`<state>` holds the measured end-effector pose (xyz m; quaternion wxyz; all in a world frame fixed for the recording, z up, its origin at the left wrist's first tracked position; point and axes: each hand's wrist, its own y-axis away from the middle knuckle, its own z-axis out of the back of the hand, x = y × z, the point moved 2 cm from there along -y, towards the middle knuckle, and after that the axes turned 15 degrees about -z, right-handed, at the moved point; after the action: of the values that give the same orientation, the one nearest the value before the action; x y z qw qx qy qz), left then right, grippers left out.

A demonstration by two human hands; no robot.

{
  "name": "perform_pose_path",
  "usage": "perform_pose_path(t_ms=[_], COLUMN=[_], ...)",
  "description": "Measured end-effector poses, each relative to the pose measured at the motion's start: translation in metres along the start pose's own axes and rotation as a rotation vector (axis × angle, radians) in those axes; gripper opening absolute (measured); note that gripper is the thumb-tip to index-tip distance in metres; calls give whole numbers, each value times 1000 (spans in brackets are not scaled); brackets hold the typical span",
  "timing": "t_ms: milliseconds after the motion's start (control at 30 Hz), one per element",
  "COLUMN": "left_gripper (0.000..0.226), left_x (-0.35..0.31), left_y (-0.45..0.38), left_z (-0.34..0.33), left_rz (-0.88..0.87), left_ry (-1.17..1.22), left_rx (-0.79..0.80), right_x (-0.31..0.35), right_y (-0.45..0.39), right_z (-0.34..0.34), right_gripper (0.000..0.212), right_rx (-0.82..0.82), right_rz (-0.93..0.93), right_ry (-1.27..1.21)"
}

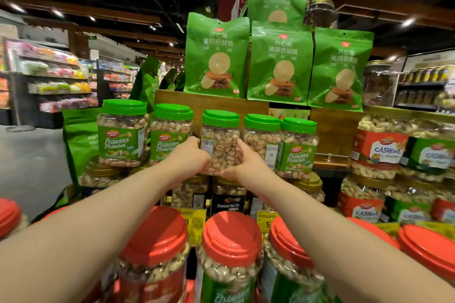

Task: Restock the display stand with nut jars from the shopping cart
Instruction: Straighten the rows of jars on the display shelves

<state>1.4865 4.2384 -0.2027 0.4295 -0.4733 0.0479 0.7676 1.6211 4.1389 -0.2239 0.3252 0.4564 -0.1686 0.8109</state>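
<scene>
A clear pistachio jar with a green lid (220, 140) stands in the middle of a row on the display stand (211, 103), its label turned away. My left hand (190, 157) grips its left side and my right hand (246, 161) grips its right side, near the base. Two more green-lidded pistachio jars (123, 130) stand to its left and two (296, 145) to its right. They all rest on gold-lidded jars (227, 192) stacked below.
Green snack bags (279, 61) stand on the wooden tier above the row. Cashew jars (379, 147) are stacked at the right. Red-lidded jars (231, 236) fill the foreground under my arms. An open aisle floor (29, 162) lies to the left.
</scene>
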Motion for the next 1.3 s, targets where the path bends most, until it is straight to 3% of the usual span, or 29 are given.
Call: perform_pose_path(t_ms=[67,200,367,533,833,967,1300], left_gripper=[76,92,93,81,113,96,83], left_x=[1,-2,2,4,2,-1,1], left_y=[2,9,11,12,31,31,31], left_z=[1,0,-1,2,-4,-6,2], left_rz=[-9,-28,-72,-119,-134,-126,-188], left_ry=[-21,-40,-6,-8,-10,43,-16], left_rx=[15,44,76,75,172,156,21], right_x=[0,3,0,4,4,8,11], right_y=[4,6,8,16,22,20,20], right_z=[1,1,-1,4,-2,-4,-1], right_gripper=[112,111,114,100,104,111,113], right_rx=[2,3,11,-32,3,30,98], right_rz=[-2,-20,-50,-66,-98,-109,-84], right_ry=[3,-25,-45,-75,-139,-183,-246])
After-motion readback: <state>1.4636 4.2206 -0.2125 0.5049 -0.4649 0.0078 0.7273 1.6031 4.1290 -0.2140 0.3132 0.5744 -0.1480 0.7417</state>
